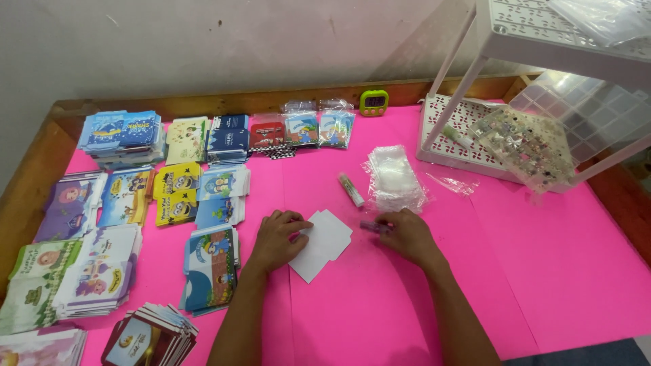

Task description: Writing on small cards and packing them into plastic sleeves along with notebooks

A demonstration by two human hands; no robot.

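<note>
Near the middle of the frame the left hand (277,237) lies flat on a white die-cut card (323,244), fingers spread and pressing its left edge down onto the pink worktop (542,257). The right hand (405,234), just right of the card, has its grip closed narrowly around a small pinkish tube (371,226), which looks like a glue stick or its cap; I cannot tell which. A second stick with a white body (351,189) lies loose just above the card, beside a stack of clear plastic sleeves (395,177).

As I judge it, the card could skid or skew if the left palm lifts, since only one edge is pinned. The loose stick is round and could roll into the sleeves or toward the card. The sleeves are light and slippery, so a brush of the right wrist might scatter them.

The worktop is covered in bright pink sheets, with a wooden rim (30,183) at the left and back. Stacks of printed cartoon envelopes (122,132) fill the left side of the frame. A small green timer (373,102) stands at the back, against a plain pale wall. A white perforated rack (468,129) holding a clear compartment box (576,108) occupies the upper right.
</note>
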